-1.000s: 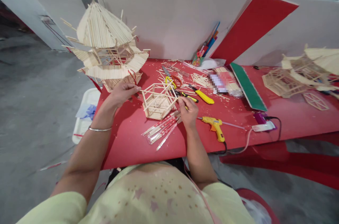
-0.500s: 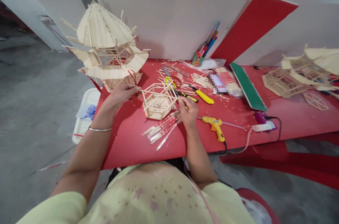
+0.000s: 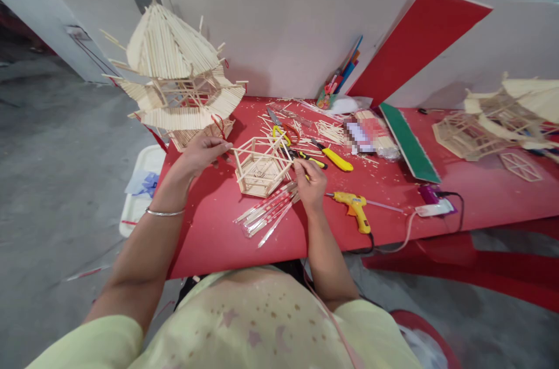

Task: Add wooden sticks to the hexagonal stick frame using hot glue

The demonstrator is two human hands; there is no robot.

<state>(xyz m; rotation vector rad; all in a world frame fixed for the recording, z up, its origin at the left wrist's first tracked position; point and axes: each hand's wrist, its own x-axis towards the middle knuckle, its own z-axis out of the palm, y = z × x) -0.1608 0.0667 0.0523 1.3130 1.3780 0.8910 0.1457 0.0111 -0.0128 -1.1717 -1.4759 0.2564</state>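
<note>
A small six-sided frame of wooden sticks [image 3: 261, 174] rests on the red table. Across its near upper edge lies a wooden stick [image 3: 262, 156]. My left hand [image 3: 201, 155] pinches that stick's left end between thumb and fingers. At the right end, my right hand [image 3: 311, 181] is closed on it too. Below the frame lie several wrapped chopsticks [image 3: 267, 209] in clear and red sleeves. A yellow glue gun [image 3: 354, 206] lies on its side to the right of my right hand, a glue stick poking out of its back.
A tall stick pagoda [image 3: 174, 72] stands at the back left; another stick model [image 3: 484, 119] sits far right. Beyond the frame lie scissors [image 3: 282, 130], a yellow utility knife [image 3: 334, 156] and loose sticks [image 3: 329, 131]. A green board [image 3: 410, 142] leans over the red table [image 3: 205, 241].
</note>
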